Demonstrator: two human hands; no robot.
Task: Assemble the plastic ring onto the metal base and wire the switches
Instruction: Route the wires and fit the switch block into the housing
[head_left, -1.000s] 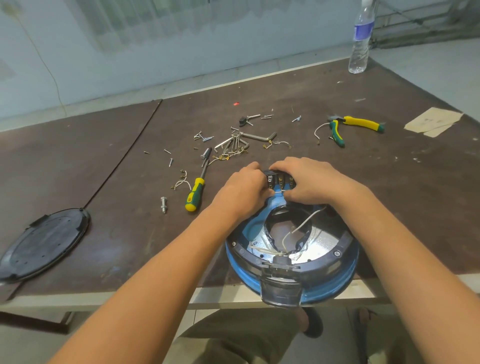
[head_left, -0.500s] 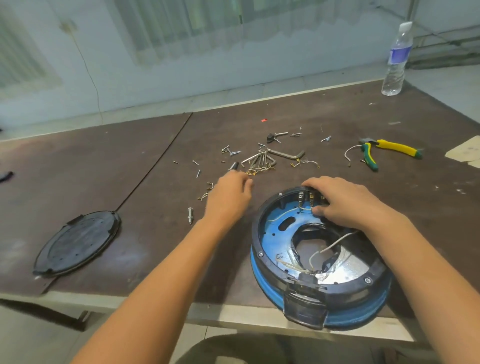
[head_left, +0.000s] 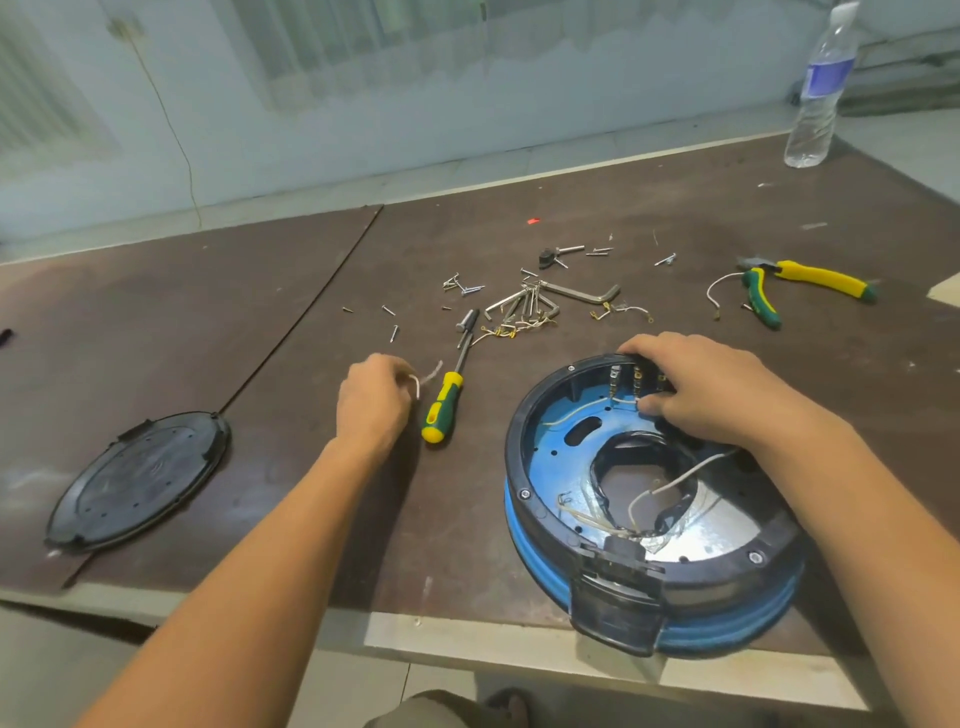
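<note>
The blue metal base (head_left: 563, 460) with the black plastic ring (head_left: 524, 431) seated on it lies at the table's near edge, right of centre. Switch terminals (head_left: 626, 379) line the ring's far inner wall, and loose white wires (head_left: 670, 486) run through the centre opening. My right hand (head_left: 696, 389) grips the ring's far rim, its fingers curled over the switches. My left hand (head_left: 374, 400) is out to the left on the table and pinches a short white wire piece (head_left: 423, 382), just left of the green-and-yellow screwdriver (head_left: 444, 400).
A black round cover (head_left: 140, 480) lies at the near left. Several screws, hex keys (head_left: 576, 293) and small wire bits are scattered mid-table. Green-and-yellow pliers (head_left: 800, 283) lie at the right, and a water bottle (head_left: 818, 88) stands at the far right corner.
My left hand left the ring, moved left across the table and picked up a short white wire piece. My right hand stayed on the ring's far rim.
</note>
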